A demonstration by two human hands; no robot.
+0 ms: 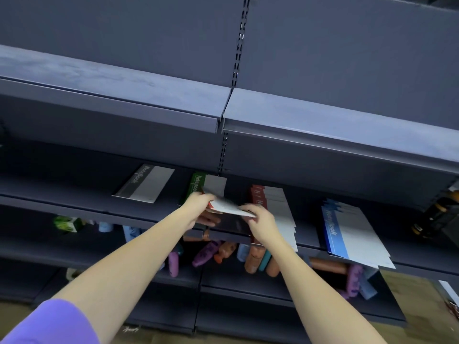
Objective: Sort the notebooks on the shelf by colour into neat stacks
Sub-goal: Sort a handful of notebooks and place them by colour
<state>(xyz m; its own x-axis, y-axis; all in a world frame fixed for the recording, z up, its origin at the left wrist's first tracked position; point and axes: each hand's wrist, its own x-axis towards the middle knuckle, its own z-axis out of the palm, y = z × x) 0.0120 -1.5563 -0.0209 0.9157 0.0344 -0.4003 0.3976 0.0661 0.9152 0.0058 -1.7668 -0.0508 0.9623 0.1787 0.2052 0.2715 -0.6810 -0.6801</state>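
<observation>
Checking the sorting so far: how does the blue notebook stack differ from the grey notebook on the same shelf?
The blue notebook stack holds several fanned, staggered copies; the grey notebook looks like one flat copy. Blue lies far right, grey far left. Both have a coloured spine strip marked "NoteBook" and a pale cover.

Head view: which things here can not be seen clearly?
- Held notebook: motion-blurred; left hand and right hand hide its ends, colour uncertain.
- Green notebook stack: lower part behind the left hand.
- Bottles below: partly hidden by the shelf edge and arms.
- Dark object: cut off at right edge.
</observation>
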